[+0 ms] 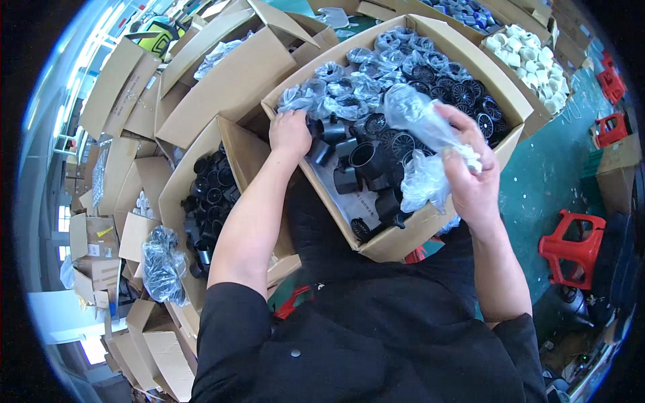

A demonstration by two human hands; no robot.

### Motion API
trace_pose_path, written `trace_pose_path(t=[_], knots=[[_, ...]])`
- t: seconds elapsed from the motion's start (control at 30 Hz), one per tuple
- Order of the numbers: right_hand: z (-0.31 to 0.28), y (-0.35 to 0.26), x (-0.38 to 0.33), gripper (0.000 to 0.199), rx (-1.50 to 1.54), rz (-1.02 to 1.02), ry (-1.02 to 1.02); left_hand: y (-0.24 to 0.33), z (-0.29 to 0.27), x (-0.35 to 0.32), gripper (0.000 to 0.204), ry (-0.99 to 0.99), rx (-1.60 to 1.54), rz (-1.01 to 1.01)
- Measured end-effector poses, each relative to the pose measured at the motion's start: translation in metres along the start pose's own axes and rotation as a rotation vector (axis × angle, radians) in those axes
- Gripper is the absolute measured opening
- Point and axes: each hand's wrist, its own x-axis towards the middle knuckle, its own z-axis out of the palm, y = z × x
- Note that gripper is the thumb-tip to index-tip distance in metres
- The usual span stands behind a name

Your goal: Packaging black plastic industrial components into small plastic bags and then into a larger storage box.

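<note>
My right hand is closed on a crumpled clear plastic bag, held above the right half of an open cardboard box. A small white piece shows at its fingertips; what it is I cannot make out. Beneath the bag lie black plastic pipe fittings, some with spoked, wheel-like ends. At the box's left corner my left hand is curled, right beside a black fitting. Its fingertips are hidden, so what it grips is unclear. Bagged fittings fill the far side of the box.
On the left, another carton holds more black fittings, with a bagged bundle beside it. White fittings fill a box at far right. Red stools stand on the green floor. Opened cartons crowd the far left.
</note>
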Motion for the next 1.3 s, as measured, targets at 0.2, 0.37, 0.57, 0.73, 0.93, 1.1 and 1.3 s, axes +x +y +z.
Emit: trace_pose_path(t=[0.2,0.37,0.57,0.73,0.93,1.1,1.3], knots=[[-0.019,0.045,-0.03,0.009,0.033,0.455,0.013,0.011,0.008,0.013,0.015,-0.173,0.056,-0.205],[-0.02,0.065,-0.038,0.015,0.106,0.513,0.035,0.008,-0.015,-0.006,0.016,-0.121,-0.171,-0.22],[-0.005,0.051,-0.03,0.016,0.022,0.517,0.055,0.02,-0.037,-0.034,0.025,0.026,-1.314,-0.461],[0.011,0.037,-0.031,0.018,-0.223,0.457,-0.055,0.073,-0.07,-0.066,0.029,-0.061,-2.247,-0.692],[0.024,0.023,-0.022,0.01,-0.479,0.469,-0.357,0.1,-0.072,-0.092,0.03,-0.2,-2.301,-0.702],[0.019,0.032,-0.028,0.011,-0.453,0.24,-0.391,0.108,-0.075,-0.096,0.026,-0.162,-2.13,-0.711],[0.015,0.029,-0.028,0.01,-0.617,-0.066,-0.481,0.105,-0.087,-0.094,0.021,-0.258,-2.328,-0.674]])
